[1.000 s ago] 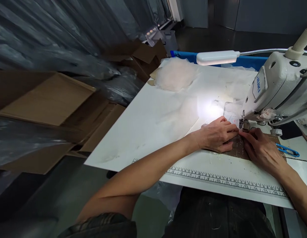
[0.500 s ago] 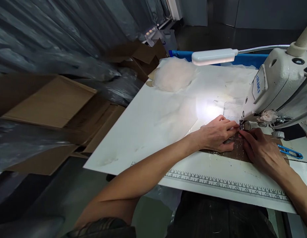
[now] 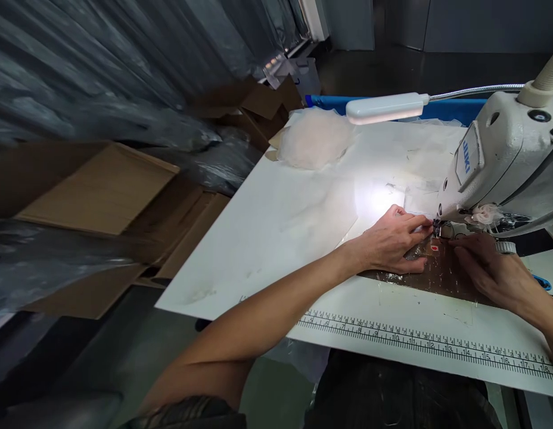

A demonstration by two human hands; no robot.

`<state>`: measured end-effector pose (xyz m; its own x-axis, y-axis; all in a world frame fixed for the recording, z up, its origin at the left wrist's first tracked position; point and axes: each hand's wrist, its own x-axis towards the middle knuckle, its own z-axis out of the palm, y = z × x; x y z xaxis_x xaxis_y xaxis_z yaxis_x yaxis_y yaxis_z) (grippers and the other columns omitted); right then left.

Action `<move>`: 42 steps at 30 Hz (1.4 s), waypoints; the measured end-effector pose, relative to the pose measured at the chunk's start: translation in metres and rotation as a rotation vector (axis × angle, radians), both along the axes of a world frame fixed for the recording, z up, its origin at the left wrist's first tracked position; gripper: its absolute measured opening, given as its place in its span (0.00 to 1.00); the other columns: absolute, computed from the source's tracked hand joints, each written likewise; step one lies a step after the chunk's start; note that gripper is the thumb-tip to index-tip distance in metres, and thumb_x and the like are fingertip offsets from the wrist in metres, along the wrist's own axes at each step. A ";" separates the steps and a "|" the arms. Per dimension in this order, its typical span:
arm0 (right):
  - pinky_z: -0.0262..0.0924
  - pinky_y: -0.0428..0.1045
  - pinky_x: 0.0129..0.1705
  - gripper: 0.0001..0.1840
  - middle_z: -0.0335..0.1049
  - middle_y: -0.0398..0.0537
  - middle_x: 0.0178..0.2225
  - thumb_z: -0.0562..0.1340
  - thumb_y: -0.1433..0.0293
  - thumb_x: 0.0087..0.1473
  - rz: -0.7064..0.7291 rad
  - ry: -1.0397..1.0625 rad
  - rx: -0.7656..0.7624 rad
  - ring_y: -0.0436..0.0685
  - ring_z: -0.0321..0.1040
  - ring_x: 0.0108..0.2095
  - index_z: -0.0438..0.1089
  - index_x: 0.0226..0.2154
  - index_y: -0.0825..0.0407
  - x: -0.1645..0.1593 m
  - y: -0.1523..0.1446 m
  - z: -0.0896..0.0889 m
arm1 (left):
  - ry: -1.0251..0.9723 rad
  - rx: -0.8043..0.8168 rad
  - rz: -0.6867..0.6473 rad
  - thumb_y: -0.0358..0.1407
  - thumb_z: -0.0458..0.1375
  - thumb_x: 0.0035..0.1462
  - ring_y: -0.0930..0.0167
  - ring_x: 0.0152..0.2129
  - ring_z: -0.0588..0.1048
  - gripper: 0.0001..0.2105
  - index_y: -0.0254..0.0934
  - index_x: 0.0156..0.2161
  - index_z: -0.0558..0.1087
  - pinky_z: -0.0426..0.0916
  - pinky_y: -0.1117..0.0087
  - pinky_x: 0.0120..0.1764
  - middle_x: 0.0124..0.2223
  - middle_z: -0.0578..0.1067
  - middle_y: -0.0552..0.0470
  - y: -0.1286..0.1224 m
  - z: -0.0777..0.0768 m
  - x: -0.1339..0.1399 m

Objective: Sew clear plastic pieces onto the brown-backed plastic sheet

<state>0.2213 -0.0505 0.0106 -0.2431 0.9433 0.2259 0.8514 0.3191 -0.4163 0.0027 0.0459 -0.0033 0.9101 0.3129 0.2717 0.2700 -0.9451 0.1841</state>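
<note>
My left hand [image 3: 395,238] rests on the table just left of the presser foot [image 3: 436,227] of a white sewing machine [image 3: 495,143]. Its fingers stretch toward the foot, and the thumb is spread apart over a brown sheet [image 3: 437,277] on the machine bed. A small red-and-white mark [image 3: 434,248] shows on that sheet. To the right of the foot, my right hand [image 3: 495,271] has thumb and forefinger brought together in a pinch; what lies between them is too small to make out. Blue thread snips [image 3: 543,282] are partly hidden behind my right wrist.
A pale, sheer fabric pile [image 3: 316,138] lies on the white table [image 3: 241,238] at the far left corner. Over the table hangs a white lamp [image 3: 386,109]. A printed ruler [image 3: 415,341] runs along the near edge. Open cardboard boxes [image 3: 98,193] stand to the left.
My right hand has moved right, away from the presser foot, uncovering more of the brown sheet and the red mark. My left hand has barely moved. The snips are now more covered.
</note>
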 end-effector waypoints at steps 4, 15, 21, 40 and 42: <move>0.69 0.56 0.34 0.26 0.74 0.51 0.29 0.45 0.60 0.66 -0.080 0.047 -0.131 0.60 0.72 0.30 0.71 0.27 0.48 0.006 0.014 0.004 | 0.009 0.002 0.013 0.45 0.52 0.60 0.63 0.43 0.72 0.22 0.30 0.52 0.69 0.60 0.59 0.47 0.52 0.73 0.41 0.001 0.000 0.000; 0.65 0.54 0.33 0.17 0.71 0.51 0.34 0.57 0.54 0.57 -0.394 0.278 -0.021 0.59 0.69 0.33 0.69 0.36 0.49 0.011 -0.010 -0.016 | 0.035 0.007 0.054 0.47 0.51 0.62 0.60 0.50 0.70 0.27 0.27 0.58 0.65 0.59 0.54 0.53 0.57 0.69 0.36 0.000 -0.004 -0.001; 0.61 0.52 0.31 0.14 0.68 0.48 0.32 0.57 0.56 0.53 -0.454 0.313 0.006 0.56 0.65 0.29 0.68 0.32 0.49 0.008 -0.008 -0.020 | 0.073 -0.025 0.066 0.47 0.49 0.64 0.58 0.59 0.65 0.26 0.29 0.60 0.64 0.51 0.52 0.63 0.63 0.63 0.35 0.000 -0.001 -0.002; 0.64 0.55 0.38 0.10 0.71 0.49 0.34 0.58 0.61 0.55 -0.394 0.410 0.070 0.59 0.70 0.37 0.69 0.34 0.48 0.010 -0.009 -0.029 | 0.206 -0.077 0.177 0.50 0.52 0.64 0.54 0.66 0.54 0.30 0.31 0.63 0.60 0.46 0.46 0.65 0.70 0.53 0.39 -0.006 0.005 0.000; 0.64 0.54 0.37 0.09 0.70 0.48 0.34 0.58 0.61 0.56 -0.382 0.395 0.078 0.59 0.69 0.36 0.69 0.33 0.48 0.009 -0.010 -0.028 | 0.204 -0.073 0.176 0.50 0.51 0.64 0.54 0.66 0.54 0.29 0.31 0.63 0.60 0.46 0.46 0.65 0.70 0.53 0.39 -0.006 0.005 0.000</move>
